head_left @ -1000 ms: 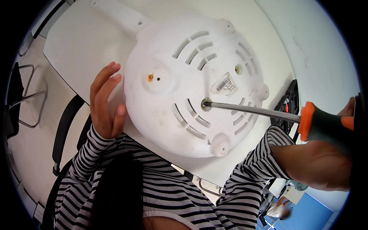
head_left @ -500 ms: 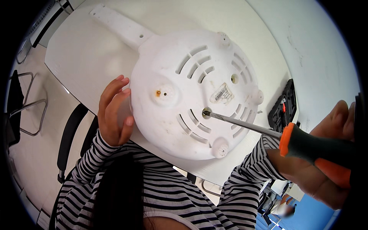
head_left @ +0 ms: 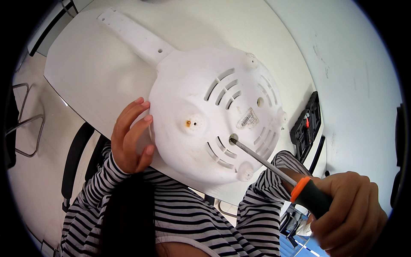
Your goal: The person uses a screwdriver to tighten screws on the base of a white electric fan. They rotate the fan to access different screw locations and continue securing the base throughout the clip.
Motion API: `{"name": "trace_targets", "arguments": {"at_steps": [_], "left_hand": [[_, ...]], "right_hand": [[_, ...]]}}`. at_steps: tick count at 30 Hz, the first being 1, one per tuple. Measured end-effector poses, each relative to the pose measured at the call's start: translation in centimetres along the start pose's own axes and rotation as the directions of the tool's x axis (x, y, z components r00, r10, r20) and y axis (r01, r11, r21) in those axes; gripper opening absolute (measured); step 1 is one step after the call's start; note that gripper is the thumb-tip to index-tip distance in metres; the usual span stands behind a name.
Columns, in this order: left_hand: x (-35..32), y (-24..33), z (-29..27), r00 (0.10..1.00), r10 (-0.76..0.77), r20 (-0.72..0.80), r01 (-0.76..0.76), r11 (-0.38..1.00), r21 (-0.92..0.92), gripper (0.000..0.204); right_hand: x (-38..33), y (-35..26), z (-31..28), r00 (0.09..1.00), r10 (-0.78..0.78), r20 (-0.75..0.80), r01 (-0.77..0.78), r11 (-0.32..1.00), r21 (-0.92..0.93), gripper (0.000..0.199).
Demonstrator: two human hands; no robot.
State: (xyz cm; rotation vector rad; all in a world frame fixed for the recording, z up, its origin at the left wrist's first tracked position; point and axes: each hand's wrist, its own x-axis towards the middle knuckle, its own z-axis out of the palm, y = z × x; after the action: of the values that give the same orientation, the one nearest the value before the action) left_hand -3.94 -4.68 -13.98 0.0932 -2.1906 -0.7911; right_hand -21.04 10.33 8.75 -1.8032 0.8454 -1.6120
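Note:
A white plastic appliance with a round, dome-like underside and a long flat handle lies upside down on a white table. Its underside shows vent slots, small round feet, a barcode label and recessed holes. My left hand, fingers apart, rests its fingertips against the left side of the appliance. In my right hand, fingers wrap round the dark green and orange handle of a screwdriver. The shaft slants up-left, its tip in a recessed hole near the label; the tip's end is hidden inside.
An open black tool case with an orange-marked tool lies at the table's right edge, beside a pale wall. Black chair parts stand left of the table's near edge. Another chair with metal legs is at far left.
My right hand has shifted left and down and closed round the screwdriver handle, where its fingers were looser before. The tip stays in the hole. My left hand stays by the appliance's side.

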Motion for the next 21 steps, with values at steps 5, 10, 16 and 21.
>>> {"name": "trace_targets", "arguments": {"at_steps": [5,10,16,21], "left_hand": [[0.1,0.1,-0.3,1.0,0.005,0.021,-0.004,1.0,-0.031,0.039],[0.4,0.2,-0.3,1.0,0.016,0.018,-0.016,0.999,-0.04,0.04],[0.4,0.2,-0.3,0.999,0.008,0.036,-0.007,0.999,-0.05,0.041],[0.4,0.1,-0.2,0.999,0.002,0.051,0.001,0.998,-0.059,0.04]], "right_hand": [[0.0,1.3,-0.3,0.987,-0.109,-0.115,0.121,0.988,0.097,0.02],[-0.7,-1.3,-1.9,0.964,0.047,-0.26,-0.035,0.998,0.05,0.016],[-0.5,-1.3,-1.7,0.938,0.075,-0.339,-0.047,0.995,0.09,0.018],[0.4,0.8,-0.2,0.98,0.019,-0.196,-0.008,0.998,0.056,0.025]]}}
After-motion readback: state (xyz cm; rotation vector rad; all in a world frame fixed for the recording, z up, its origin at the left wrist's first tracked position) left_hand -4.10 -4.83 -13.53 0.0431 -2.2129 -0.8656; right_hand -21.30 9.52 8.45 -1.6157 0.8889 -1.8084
